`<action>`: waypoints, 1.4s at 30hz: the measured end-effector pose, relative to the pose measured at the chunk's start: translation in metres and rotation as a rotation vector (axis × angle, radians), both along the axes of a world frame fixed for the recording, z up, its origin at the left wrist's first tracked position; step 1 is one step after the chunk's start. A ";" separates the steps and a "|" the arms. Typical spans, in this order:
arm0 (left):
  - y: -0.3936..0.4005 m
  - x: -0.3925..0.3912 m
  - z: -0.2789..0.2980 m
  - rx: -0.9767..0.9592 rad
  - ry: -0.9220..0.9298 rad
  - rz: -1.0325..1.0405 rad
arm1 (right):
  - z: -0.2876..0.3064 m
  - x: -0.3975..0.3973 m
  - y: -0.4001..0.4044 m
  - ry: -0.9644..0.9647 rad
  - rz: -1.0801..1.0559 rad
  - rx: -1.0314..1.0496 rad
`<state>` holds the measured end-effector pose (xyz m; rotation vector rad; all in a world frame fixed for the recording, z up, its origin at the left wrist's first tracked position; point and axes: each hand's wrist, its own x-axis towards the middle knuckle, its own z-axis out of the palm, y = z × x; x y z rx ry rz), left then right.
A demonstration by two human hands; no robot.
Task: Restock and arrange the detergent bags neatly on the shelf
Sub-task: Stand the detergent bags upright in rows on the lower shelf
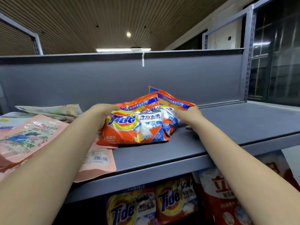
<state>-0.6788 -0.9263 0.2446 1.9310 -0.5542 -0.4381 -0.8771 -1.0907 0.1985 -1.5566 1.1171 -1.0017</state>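
**Two hands on the orange detergent bags, top shelf**

At nine o'clock of the grey shelf (227,125) lie flat pink pouches (27,137), with pale green ones (53,110) behind them at about ten o'clock. These lie loose and partly overlap.

The left hand (101,112) holds the left upper corner of the front orange bag (134,125); its fingers curl over the edge, but I cannot tell exactly how firmly they close. This bag sits near the middle of the shelf, tilted, its lower left corner resting on a pink pouch.

Behind it, toward one o'clock, a second orange bag (173,103) leans on the first. The right hand (190,114) touches its right edge; the fingers seem pressed against the film, and whether they pinch it is hidden.

I judge these bags to be soft and heavy for their size, filled with powder that shifts, and the glossy film is likely slippery. Better to take them by both sides or under the bottom, not by the thin top seam, which may crumple.

On the lower shelf, at six o'clock, more orange bags (175,202) stand upright.
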 end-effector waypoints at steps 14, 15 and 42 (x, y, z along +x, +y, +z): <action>0.000 -0.018 -0.021 -0.406 0.048 0.143 | 0.016 0.025 0.022 -0.788 0.061 0.209; 0.001 -0.021 -0.022 -0.440 -0.015 0.169 | 0.018 0.022 0.030 -0.794 0.021 0.144; 0.107 -0.195 -0.121 -0.789 -0.600 0.629 | -0.046 -0.170 0.097 -0.671 -0.274 -0.552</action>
